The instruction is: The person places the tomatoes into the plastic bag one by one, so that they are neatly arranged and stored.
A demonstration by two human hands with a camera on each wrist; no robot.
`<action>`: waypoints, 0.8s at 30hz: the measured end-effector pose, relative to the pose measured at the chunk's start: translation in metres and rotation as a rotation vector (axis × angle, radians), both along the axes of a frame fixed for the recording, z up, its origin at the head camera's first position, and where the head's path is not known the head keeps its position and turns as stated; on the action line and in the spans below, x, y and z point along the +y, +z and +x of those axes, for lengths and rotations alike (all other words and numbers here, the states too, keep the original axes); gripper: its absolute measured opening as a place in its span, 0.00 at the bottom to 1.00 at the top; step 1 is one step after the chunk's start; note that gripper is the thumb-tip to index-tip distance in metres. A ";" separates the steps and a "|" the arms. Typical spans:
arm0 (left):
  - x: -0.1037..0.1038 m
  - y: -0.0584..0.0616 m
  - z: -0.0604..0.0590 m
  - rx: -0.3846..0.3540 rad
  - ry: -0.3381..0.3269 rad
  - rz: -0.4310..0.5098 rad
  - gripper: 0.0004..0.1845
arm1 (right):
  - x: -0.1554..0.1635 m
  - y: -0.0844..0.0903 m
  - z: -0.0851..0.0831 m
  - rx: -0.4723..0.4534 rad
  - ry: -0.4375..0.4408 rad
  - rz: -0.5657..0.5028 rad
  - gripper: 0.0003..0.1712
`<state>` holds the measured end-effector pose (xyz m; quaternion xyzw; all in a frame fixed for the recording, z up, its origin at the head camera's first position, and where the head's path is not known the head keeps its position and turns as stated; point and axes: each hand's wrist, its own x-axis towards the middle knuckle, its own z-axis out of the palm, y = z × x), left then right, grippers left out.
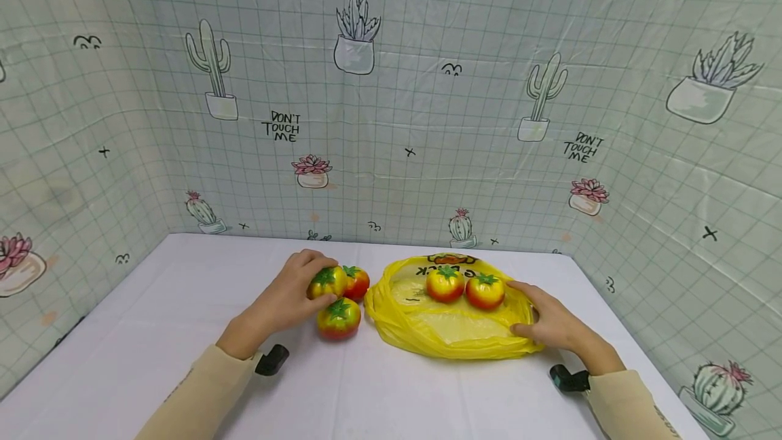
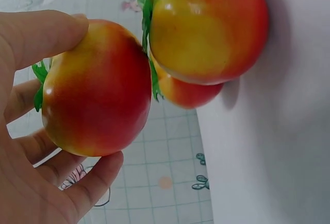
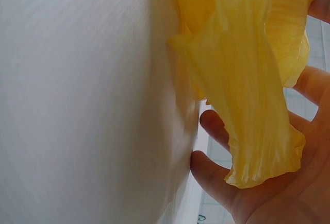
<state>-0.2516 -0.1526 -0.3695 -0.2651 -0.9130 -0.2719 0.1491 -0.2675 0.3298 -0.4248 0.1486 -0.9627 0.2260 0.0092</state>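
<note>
My left hand point(image 1: 299, 290) grips a red-and-yellow toy tomato point(image 2: 98, 90) with a green leafy top, thumb on one side and fingers curled round the other. It is held above the table, close to two more tomatoes: one nearer me point(image 1: 339, 321) and one behind point(image 1: 358, 284). My right hand point(image 1: 550, 318) holds the right rim of a yellow plastic bag point(image 1: 452, 345), thumb and forefinger over its edge. The bag's mouth is spread wide, and two tomatoes point(image 1: 444, 285) sit inside. In the right wrist view, a crumpled flap of the bag point(image 3: 252, 90) hides part of that hand.
A white cloth point(image 1: 391, 392) covers the table. Behind it and at both sides hangs a checked sheet point(image 1: 391, 107) printed with potted cacti. Black devices point(image 1: 272, 360) are strapped at both wrists beside beige sleeves point(image 1: 201, 392).
</note>
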 end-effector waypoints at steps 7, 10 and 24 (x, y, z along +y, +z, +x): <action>0.006 -0.001 0.002 -0.008 -0.019 0.020 0.24 | 0.000 -0.001 0.000 -0.002 0.000 0.000 0.47; 0.007 -0.002 0.002 -0.010 -0.030 0.027 0.23 | 0.000 -0.001 0.000 0.004 0.008 0.002 0.46; 0.019 0.005 -0.007 0.023 -0.083 0.018 0.23 | -0.003 0.001 0.001 -0.004 -0.001 0.001 0.47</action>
